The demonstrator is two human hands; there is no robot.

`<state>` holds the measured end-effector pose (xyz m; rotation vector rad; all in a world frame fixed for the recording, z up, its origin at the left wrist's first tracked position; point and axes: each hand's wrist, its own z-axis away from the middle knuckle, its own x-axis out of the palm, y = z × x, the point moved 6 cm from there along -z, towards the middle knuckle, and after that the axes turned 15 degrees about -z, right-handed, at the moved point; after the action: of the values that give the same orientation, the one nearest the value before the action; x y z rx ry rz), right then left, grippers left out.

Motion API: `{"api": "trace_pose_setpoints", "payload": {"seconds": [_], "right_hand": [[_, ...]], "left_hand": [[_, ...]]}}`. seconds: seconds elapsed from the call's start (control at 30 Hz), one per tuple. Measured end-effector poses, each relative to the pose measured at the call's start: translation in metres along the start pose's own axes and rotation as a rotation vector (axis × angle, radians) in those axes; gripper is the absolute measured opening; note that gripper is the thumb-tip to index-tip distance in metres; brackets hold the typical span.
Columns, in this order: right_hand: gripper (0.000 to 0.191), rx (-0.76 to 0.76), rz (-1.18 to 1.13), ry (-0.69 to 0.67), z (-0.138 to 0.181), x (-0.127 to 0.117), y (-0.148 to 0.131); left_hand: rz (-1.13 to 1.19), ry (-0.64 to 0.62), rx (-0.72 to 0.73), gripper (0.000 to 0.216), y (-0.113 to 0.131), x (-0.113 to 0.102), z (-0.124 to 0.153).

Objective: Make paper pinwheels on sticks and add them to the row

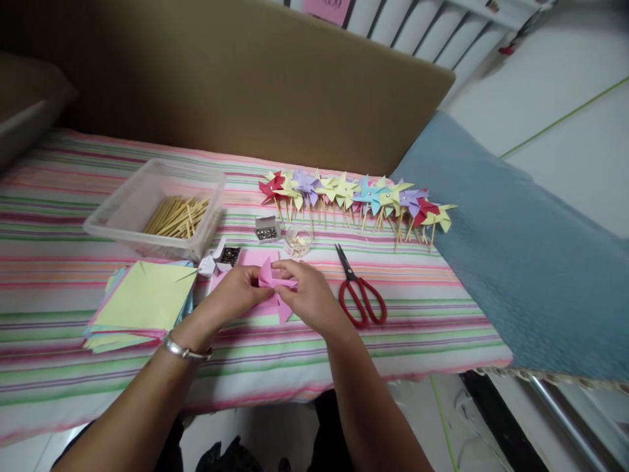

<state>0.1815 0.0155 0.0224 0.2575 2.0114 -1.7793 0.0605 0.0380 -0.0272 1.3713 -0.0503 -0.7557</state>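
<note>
Between my two hands is a pink paper pinwheel (268, 275), partly folded, with its blades bent toward the middle. My left hand (238, 288) pinches it from the left, thumb at the lower edge. From the right, my right hand (307, 292) has its fingers closed on a blade. Below it lies pink paper (260, 257) on the table. Just behind my hands sit a small open box of dark fasteners (230, 255), another box of silvery fasteners (266, 231) and a round clear tub of small pale pieces (298, 241).
Red-handled scissors (362, 298) lie right of my hands. Stacked coloured paper squares (145, 298) are at the left, before a clear plastic bin (132, 229) of wooden sticks (177, 216). Finished pinwheels (354, 193) line the back. A brown board (246, 85) stands behind the striped tablecloth (417, 341).
</note>
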Motion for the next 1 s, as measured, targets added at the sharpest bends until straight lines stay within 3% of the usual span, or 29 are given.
{"api": "trace_pose_setpoints", "payload": {"seconds": [0.4, 0.5, 0.63, 0.73, 0.83, 1.0], "right_hand": [[0.045, 0.009, -0.112, -0.033, 0.001, 0.003, 0.007], [0.046, 0.024, -0.118, 0.016, 0.0, 0.002, 0.01], [0.04, 0.0, -0.189, 0.134, -0.003, -0.003, 0.012], [0.039, 0.003, -0.242, 0.2, -0.004, -0.004, 0.012], [0.038, -0.007, -0.297, 0.257, -0.004, -0.003, 0.009], [0.034, -0.024, -0.353, 0.326, -0.003, 0.0, 0.008]], "left_hand": [[0.054, 0.055, 0.085, 0.014, 0.003, -0.002, -0.001], [-0.053, 0.196, 0.123, 0.023, 0.004, -0.008, -0.002], [-0.122, 0.447, 0.109, 0.052, 0.004, -0.021, 0.002], [-0.126, 0.541, 0.063, 0.063, 0.005, -0.024, 0.005], [-0.04, 0.581, 0.027, 0.066, 0.004, -0.022, 0.007], [0.319, 0.585, 0.002, 0.08, -0.004, -0.013, 0.005]]}}
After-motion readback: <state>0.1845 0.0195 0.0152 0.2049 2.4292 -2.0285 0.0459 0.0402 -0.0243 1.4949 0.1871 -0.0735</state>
